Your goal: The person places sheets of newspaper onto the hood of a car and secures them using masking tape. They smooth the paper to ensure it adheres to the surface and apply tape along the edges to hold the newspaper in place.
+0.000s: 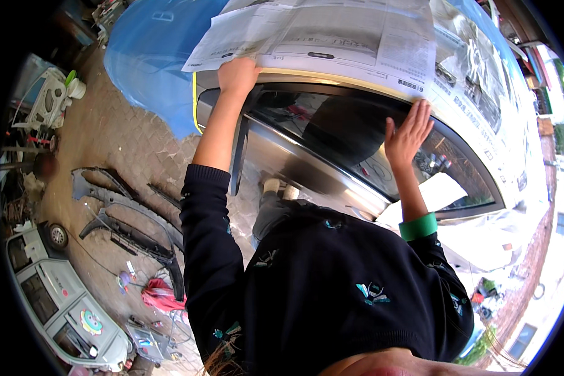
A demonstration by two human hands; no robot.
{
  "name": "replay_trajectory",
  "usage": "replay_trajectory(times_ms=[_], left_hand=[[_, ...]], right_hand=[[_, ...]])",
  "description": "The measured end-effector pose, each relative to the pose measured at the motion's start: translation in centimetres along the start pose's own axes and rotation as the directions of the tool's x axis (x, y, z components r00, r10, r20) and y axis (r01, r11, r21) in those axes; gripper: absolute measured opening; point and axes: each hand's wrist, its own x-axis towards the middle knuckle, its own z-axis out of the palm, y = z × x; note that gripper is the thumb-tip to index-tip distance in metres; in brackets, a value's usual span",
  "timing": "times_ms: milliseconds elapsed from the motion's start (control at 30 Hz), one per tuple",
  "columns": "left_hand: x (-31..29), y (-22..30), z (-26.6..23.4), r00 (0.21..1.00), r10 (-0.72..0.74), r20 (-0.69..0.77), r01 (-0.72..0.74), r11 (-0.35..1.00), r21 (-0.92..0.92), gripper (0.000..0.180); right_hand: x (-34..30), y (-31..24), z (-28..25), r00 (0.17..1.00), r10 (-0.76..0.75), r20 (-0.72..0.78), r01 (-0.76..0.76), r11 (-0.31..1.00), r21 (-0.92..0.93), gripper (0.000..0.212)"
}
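Newspaper sheets (332,37) cover the roof of a car beside me, and a strip of masking tape (332,78) runs along their lower edge above the side window (332,119). At the front end of that edge my left hand (237,76) is closed, with bent fingers against the paper; what they pinch, if anything, is hidden. Farther right, my right hand (408,135) lies open, fingers stretched, its tips touching the taped roof edge. A loose white sheet (429,197) hangs by the right forearm. Below the window is the bare metallic door (307,156).
Blue plastic film (153,59) drapes the car's front. Removed black bumper parts (128,232) lie on the paved ground (144,144) at left. A grey van (62,301) stands beyond, near a red cloth (163,294). Clear film (482,94) covers the rear.
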Motion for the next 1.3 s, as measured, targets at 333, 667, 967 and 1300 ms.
replay_trajectory(times_ms=[333,667,967,1300], left_hand=[[0.6,0.0,0.9,1.0,-0.007,-0.027,0.005,0.998,-0.056,0.031],[-1.5,-5.1,-0.5,0.96,0.262,-0.101,-0.275,0.949,-0.155,0.033],[-3.8,-28.7,-1.1,0.996,-0.004,-0.088,-0.015,0.977,-0.214,0.024],[3.9,-28.6,7.7,0.992,-0.082,-0.099,0.084,0.996,0.016,0.028]], right_hand=[[3.2,-11.4,8.0,0.831,-0.442,0.336,0.411,0.897,0.163,0.075],[6.0,-20.7,14.9,0.689,-0.615,0.383,0.614,0.776,0.141,0.081],[6.0,-21.1,14.1,0.687,-0.588,0.428,0.586,0.796,0.153,0.085],[6.0,-21.6,14.2,0.686,-0.575,0.445,0.564,0.807,0.173,0.084]])
